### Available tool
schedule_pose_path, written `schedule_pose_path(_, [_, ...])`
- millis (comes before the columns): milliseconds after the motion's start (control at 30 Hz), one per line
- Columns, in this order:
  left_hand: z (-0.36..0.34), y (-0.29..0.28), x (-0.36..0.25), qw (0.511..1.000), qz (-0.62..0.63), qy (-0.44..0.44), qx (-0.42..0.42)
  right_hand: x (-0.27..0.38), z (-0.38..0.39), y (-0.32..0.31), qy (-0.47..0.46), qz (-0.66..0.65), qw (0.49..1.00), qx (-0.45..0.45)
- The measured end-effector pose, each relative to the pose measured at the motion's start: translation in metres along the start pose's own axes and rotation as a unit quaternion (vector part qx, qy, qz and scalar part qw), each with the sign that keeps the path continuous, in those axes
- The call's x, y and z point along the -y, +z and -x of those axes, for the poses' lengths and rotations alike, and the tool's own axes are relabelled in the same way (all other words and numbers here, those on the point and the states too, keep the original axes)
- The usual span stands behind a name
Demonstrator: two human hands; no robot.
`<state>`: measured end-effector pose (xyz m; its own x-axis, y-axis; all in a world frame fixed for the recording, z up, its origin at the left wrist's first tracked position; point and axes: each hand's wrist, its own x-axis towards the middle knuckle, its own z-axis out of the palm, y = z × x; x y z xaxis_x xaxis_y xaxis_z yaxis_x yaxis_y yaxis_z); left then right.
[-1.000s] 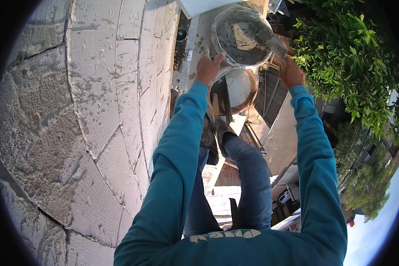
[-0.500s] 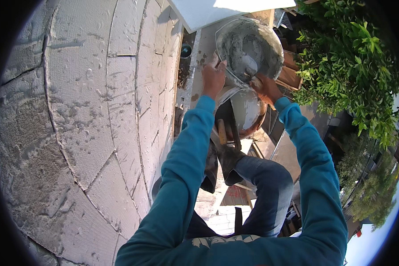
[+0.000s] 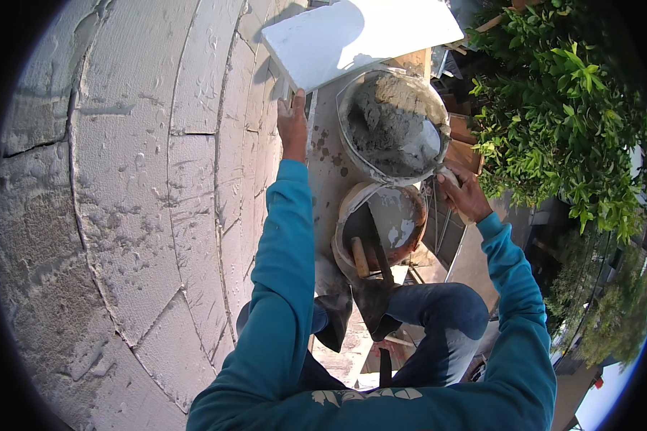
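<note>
My left hand (image 3: 292,123) is curled at the lower corner of a white board (image 3: 313,47), beside the wall; what its fingers grip is unclear. My right hand (image 3: 464,195) holds a pale-handled trowel at the right rim of the upper bucket; the trowel's blade (image 3: 424,142) dips among grey mortar (image 3: 381,108) in that bucket (image 3: 343,133). Below it stands a second, rust-stained bucket (image 3: 417,224) with grey-white residue and a dark-bladed tool with a wooden handle (image 3: 359,255).
At the left rises a wall (image 3: 129,215) of pale, textured blocks with cracked joints. The buckets stand on a narrow platform (image 3: 325,165) beside my bent legs (image 3: 438,316). Leafy branches (image 3: 561,115) crowd the right, above boards and lower structures beyond the platform's edge.
My left hand has moved up from the upper bucket's rim to the white board's corner. My right hand went into the bucket, then back out to its right side. The view has shifted, showing more board.
</note>
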<state>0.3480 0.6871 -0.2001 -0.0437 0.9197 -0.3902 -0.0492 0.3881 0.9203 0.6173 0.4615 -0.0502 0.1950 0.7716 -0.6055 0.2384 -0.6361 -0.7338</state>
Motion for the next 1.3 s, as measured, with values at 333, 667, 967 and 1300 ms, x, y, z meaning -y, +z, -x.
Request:
schedule_pose_path(333, [-0.127, 0.026, 0.023, 0.997, -0.067, 0.007, 0.027, 0.045, -0.142, -0.055, -0.296, 0.305, 0.818, -0.388])
schedule_pose_path(667, [-0.127, 0.029, 0.033, 0.998, -0.047, 0.018, 0.034, 0.029, -0.233, -0.068, -0.222, 0.374, 0.774, -0.460])
schedule_pose_path(967, [-0.122, 0.029, 0.023, 0.987, -0.154, 0.040, 0.016, 0.024, -0.234, -0.108, 0.008, -0.039, 0.999, -0.015])
schedule_pose_path(1300, [-0.129, 0.032, 0.001, 0.985, -0.172, 0.013, 0.000, 0.084, -0.267, -0.067, 0.009, 0.194, 0.977, 0.091])
